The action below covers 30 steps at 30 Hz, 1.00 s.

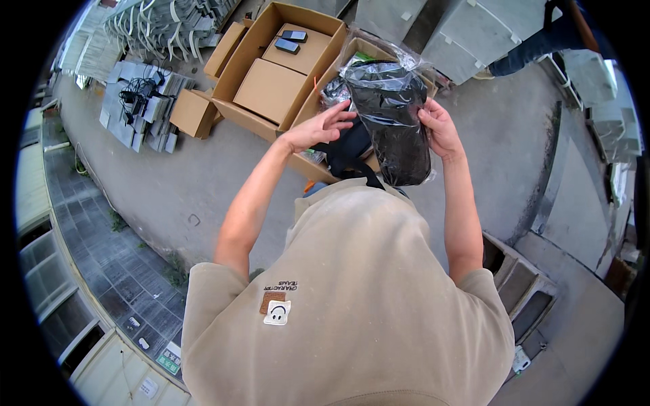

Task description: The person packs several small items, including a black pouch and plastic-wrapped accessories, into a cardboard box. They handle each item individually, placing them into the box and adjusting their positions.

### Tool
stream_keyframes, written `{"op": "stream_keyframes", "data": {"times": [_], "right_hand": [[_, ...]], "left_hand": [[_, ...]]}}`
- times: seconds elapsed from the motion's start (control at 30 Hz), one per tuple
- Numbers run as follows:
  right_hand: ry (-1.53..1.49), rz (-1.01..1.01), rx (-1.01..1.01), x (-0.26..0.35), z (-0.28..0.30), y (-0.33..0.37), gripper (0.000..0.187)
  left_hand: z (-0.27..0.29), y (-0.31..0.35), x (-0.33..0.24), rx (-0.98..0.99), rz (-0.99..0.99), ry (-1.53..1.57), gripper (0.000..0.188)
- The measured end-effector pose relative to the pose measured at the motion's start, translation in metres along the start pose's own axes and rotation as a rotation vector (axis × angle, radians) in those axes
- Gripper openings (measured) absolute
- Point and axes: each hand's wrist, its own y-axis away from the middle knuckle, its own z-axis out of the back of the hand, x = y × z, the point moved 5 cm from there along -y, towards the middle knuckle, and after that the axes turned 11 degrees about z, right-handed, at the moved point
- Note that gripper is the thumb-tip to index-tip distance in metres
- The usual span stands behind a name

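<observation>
A long black bundle in a clear plastic bag (396, 128) hangs before me over an open cardboard box (317, 101). At its right edge, my right hand (440, 128) is closed, with thumb and fingers pinching the plastic. What lies inside the wrapping I cannot make out. My left hand (325, 128) is open beside the bundle's left side, its fingers apart and nothing held. Under the bundle, partly hidden, a dark fabric item with a black strap (349, 162) sits at the near end of the box, among crumpled clear plastic and something green.
To the left stands a larger open carton (233, 74) with flat brown boxes inside and two small dark devices (291, 42) on top. A small brown box (193, 114) and stacked grey panels with black cables (135, 95) lie farther left. Another person's leg (542, 51) shows at far right.
</observation>
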Motion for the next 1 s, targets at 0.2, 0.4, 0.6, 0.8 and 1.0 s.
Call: {"op": "stream_keyframes", "data": {"times": [0.2,0.4,0.6,0.8,1.0], "right_hand": [[0.237,0.086,-0.16,-0.012,-0.038,-0.017,0.042],[0.952,0.543,0.127,0.082,-0.11,0.002,0.027],[1.467,0.783,0.031,0.084,-0.129,-0.046,0.026],[1.26,0.036,0.193,0.071,-0.1,-0.063,0.036],[1.314,-0.27,0.362,0.036,-0.064,-0.067,0.03]], "left_hand": [[-0.045,-0.049,-0.001,-0.527,-0.374,0.469,0.035],[-0.002,-0.014,-0.027,-0.774,-0.372,0.039,0.032],[0.011,0.003,-0.037,-0.864,-0.306,-0.509,0.023],[0.003,0.027,-0.063,-0.876,-0.213,-0.775,0.028],[0.008,0.024,-0.047,-0.765,-0.076,-0.757,0.034]]}}
